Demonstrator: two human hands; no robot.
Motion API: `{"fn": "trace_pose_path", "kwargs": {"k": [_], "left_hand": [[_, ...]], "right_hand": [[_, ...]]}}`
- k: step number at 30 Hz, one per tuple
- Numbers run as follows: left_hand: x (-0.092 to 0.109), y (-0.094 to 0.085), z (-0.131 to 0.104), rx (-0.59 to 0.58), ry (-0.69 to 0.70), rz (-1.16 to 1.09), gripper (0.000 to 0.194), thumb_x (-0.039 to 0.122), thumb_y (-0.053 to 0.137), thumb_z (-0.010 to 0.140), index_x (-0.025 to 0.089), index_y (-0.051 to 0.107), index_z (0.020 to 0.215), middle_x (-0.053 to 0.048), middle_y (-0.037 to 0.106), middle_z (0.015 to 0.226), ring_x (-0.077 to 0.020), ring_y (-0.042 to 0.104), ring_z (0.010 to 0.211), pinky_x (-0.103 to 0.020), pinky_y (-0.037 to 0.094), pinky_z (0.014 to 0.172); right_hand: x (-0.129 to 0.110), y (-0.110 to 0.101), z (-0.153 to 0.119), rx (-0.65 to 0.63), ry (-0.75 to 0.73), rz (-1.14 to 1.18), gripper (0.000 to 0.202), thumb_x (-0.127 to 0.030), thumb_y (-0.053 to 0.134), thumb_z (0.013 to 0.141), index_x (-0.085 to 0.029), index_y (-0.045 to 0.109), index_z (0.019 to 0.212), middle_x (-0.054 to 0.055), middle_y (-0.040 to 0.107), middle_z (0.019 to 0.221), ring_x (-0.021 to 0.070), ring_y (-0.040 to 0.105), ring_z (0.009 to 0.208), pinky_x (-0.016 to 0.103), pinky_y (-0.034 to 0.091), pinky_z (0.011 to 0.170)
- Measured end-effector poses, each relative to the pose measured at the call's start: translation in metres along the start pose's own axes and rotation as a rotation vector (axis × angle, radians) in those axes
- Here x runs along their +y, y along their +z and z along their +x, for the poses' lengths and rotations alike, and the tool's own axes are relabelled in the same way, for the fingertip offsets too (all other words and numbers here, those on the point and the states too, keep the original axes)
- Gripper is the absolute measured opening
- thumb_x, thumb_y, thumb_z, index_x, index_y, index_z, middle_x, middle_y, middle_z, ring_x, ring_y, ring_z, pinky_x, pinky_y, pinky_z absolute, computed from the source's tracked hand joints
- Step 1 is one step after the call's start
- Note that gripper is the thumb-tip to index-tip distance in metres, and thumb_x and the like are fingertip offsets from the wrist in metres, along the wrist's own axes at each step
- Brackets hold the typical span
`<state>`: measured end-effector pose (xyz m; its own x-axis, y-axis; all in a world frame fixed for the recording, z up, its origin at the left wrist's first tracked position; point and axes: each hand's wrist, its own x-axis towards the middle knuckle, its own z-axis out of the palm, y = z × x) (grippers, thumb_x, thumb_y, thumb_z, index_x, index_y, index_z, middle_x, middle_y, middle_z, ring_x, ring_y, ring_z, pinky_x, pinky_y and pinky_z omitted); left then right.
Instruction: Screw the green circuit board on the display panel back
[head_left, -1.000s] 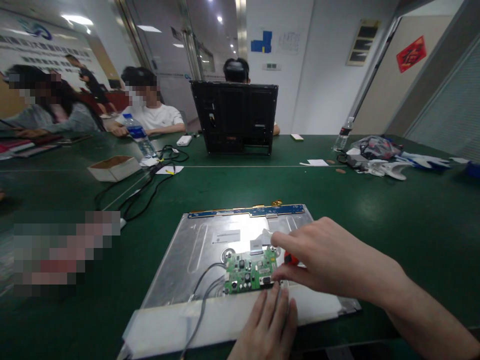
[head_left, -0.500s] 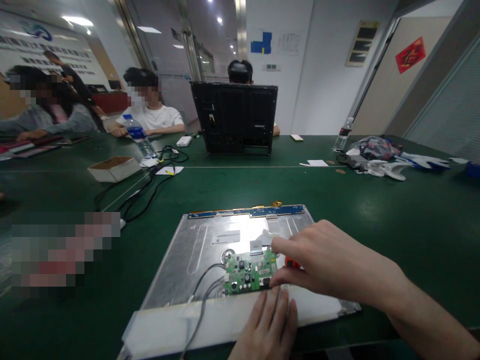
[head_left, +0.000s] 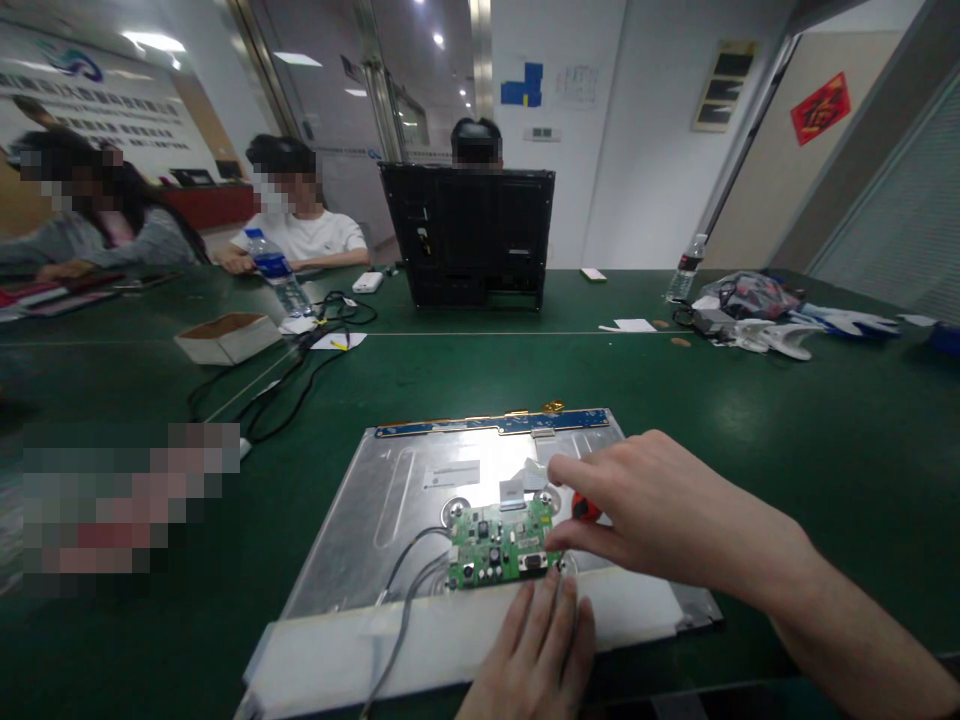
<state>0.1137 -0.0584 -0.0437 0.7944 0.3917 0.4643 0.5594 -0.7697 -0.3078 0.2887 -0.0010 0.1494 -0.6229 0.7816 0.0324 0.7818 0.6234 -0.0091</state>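
Note:
A flat silver display panel (head_left: 390, 480) lies back-up on the table, with a green circuit board (head_left: 487, 540) on its middle. My left hand (head_left: 529, 650) rests flat at the panel's near edge, fingers stretched, tips by the board's lower edge. Over the board's right side, my right hand (head_left: 652, 510) has its thumb and index finger apart. An orange-and-black tool (head_left: 585, 507) shows in its palm, mostly hidden by the hand; its kind is unclear. A flat ribbon cable (head_left: 512, 493) meets the board's top edge, and grey cables (head_left: 409, 620) leave its left side.
A black monitor housing (head_left: 472, 235) stands across the green table (head_left: 750, 480), a person behind it. At left are a small open box (head_left: 229, 340), black cables (head_left: 300, 380) and a water bottle (head_left: 277, 270). Gloves (head_left: 772, 338) and another bottle (head_left: 686, 270) lie right. People sit at left.
My right hand has shifted slightly right, and its thumb has drawn back from the board's connector, which now shows more. The left hand has stayed in place.

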Motion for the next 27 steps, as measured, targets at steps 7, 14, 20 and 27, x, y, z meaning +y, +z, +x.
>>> {"fn": "trace_pose_path", "kwargs": {"k": [7, 14, 20, 27], "left_hand": [[0.0003, 0.0016, -0.0023, -0.054, 0.016, -0.030, 0.045, 0.037, 0.036, 0.099, 0.008, 0.046, 0.132, -0.016, 0.056, 0.128, -0.0307, 0.051, 0.117, -0.044, 0.036, 0.098], [0.0007, 0.0014, -0.0011, -0.028, 0.016, -0.004, 0.042, 0.037, 0.034, 0.100, 0.009, 0.050, 0.128, -0.014, 0.060, 0.123, -0.0290, 0.057, 0.110, -0.042, 0.040, 0.095], [0.0020, 0.0018, -0.0024, -0.052, 0.011, -0.027, 0.042, 0.034, 0.039, 0.099, 0.008, 0.047, 0.131, -0.016, 0.057, 0.127, -0.0307, 0.054, 0.115, -0.043, 0.038, 0.097], [0.0014, 0.0011, -0.0015, -0.029, 0.010, -0.025, 0.048, 0.043, 0.033, 0.100, 0.008, 0.050, 0.129, -0.015, 0.058, 0.124, -0.0301, 0.055, 0.113, -0.044, 0.037, 0.098]], "right_hand": [[-0.0002, -0.0014, -0.0031, -0.009, -0.087, 0.056, 0.004, -0.021, 0.053, 0.087, -0.019, 0.055, 0.090, 0.000, 0.065, 0.077, 0.0121, 0.053, 0.059, 0.026, 0.026, 0.050], [-0.0013, -0.0018, -0.0052, -0.026, -0.113, 0.110, 0.016, -0.022, 0.054, 0.086, -0.019, 0.055, 0.101, 0.003, 0.067, 0.087, 0.0154, 0.060, 0.071, 0.026, 0.032, 0.054], [-0.0031, -0.0011, -0.0011, -0.042, -0.038, 0.043, 0.020, -0.040, 0.057, 0.089, -0.021, 0.058, 0.095, 0.001, 0.068, 0.073, 0.0155, 0.059, 0.060, 0.026, 0.028, 0.051], [0.0001, -0.0041, -0.0056, -0.015, -0.097, 0.095, 0.010, -0.021, 0.053, 0.084, -0.019, 0.054, 0.094, 0.002, 0.066, 0.083, 0.0134, 0.056, 0.063, 0.027, 0.029, 0.052]]}}
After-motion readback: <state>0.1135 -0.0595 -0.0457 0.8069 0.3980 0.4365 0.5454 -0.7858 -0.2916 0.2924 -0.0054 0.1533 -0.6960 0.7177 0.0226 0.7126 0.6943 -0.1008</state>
